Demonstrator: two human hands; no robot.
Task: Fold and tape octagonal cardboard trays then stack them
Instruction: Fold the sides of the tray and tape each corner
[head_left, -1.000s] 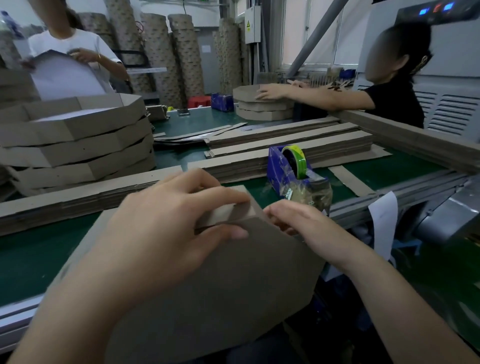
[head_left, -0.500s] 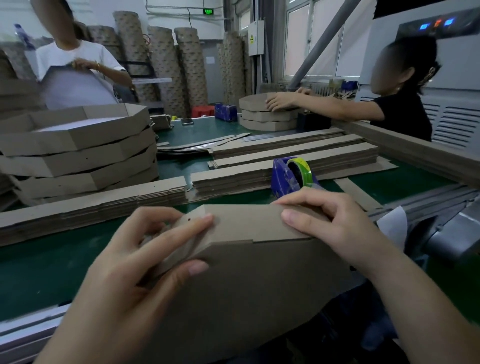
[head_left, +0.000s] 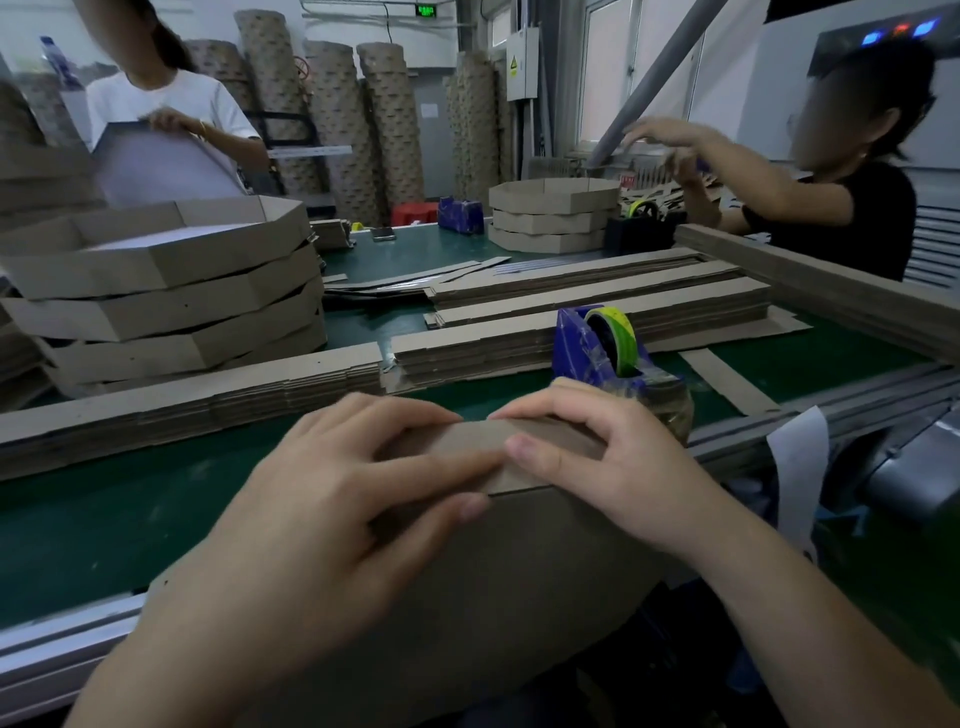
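Your left hand (head_left: 332, 499) and right hand (head_left: 602, 467) each pinch the folded rim of one tray (head_left: 493, 582); one tape dispenser (head_left: 592, 348) behind is partly hidden.

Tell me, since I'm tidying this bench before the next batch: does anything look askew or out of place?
The stack of finished trays on the left sits crooked, layers offset with gaps. A loose cardboard strip lies slanted on the green belt right of the tape dispenser. The held tray looks fine.

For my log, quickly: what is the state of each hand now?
Left hand: grips the folded flap of the brown cardboard tray.
Right hand: grips the same flap.
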